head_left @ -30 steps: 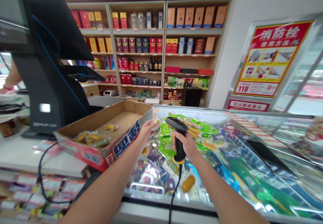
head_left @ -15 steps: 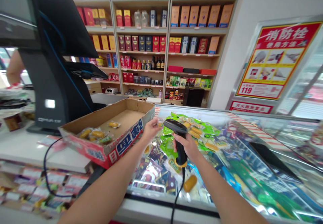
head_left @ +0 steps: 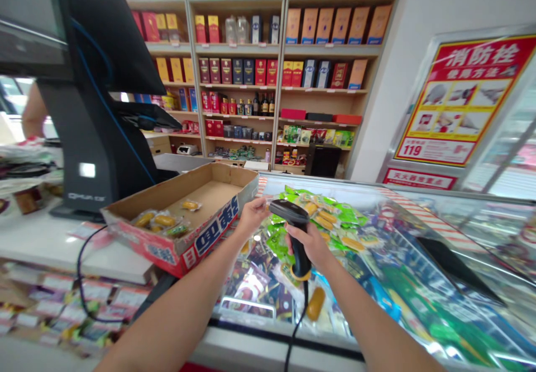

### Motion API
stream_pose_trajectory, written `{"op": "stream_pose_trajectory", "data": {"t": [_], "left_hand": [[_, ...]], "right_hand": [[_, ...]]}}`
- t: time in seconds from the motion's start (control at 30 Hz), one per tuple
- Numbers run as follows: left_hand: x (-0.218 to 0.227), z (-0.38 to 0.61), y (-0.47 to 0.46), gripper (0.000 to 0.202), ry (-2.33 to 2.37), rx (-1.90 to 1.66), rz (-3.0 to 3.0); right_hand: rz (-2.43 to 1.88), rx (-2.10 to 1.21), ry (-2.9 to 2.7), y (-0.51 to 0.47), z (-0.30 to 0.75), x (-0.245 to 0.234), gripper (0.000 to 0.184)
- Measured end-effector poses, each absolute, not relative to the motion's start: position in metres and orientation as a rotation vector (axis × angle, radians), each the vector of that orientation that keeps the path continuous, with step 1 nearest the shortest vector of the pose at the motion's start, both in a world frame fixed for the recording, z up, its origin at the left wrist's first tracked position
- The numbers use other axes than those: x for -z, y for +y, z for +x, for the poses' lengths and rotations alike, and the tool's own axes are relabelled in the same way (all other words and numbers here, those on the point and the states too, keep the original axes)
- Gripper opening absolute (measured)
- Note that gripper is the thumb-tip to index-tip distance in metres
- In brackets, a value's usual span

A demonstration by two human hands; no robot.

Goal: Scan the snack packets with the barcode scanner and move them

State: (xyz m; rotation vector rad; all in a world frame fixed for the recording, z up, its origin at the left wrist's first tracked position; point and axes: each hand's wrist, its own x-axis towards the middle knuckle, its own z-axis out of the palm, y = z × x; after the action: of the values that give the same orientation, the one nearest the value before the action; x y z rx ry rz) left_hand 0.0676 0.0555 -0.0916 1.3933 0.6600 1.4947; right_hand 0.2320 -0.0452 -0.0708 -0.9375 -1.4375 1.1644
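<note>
My right hand (head_left: 309, 243) is wrapped round the handle of a black barcode scanner (head_left: 288, 210), which has a yellow ring at its base and a cable running down toward me. Its head points left, at the fingers of my left hand (head_left: 253, 215). Those fingers are pinched close to the scanner's nose, and whatever they hold is too small or hidden to make out. Beneath and beyond both hands lie green snack packets (head_left: 278, 241) and yellow wrapped snacks (head_left: 326, 219), spread on a glass-topped freezer (head_left: 301, 179).
An open cardboard box (head_left: 221, 173) with several yellow wrapped snacks stands left of my hands. Behind it is a black checkout terminal (head_left: 109, 154). A dark flat panel (head_left: 456, 268) lies on the freezer at right. Another person's arm (head_left: 34, 112) shows at far left.
The scanner and my right hand have shifted very slightly left, closer to my left hand. The small white bit seen at my left fingertips is now hardly visible. The whole view has drifted slightly.
</note>
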Motion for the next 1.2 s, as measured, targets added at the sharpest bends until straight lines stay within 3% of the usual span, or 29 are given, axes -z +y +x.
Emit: {"op": "stream_pose_trajectory", "data": {"t": [0.3, 0.97, 1.2], "left_hand": [[0.092, 0.067, 0.057, 0.044, 0.662, -1.503, 1.444], [0.09, 0.066, 0.053, 0.048, 0.692, -1.499, 1.455], [0.068, 0.063, 0.044, 0.037, 0.877, -1.558, 1.676]], "right_hand": [[-0.95, -1.16, -1.441, -0.041, 0.235, 0.076, 0.035], [-0.922, -1.168, -1.389, -0.037, 0.238, 0.082, 0.032], [-0.903, -1.222, -1.267, -0.042, 0.231, 0.068, 0.034]]}}
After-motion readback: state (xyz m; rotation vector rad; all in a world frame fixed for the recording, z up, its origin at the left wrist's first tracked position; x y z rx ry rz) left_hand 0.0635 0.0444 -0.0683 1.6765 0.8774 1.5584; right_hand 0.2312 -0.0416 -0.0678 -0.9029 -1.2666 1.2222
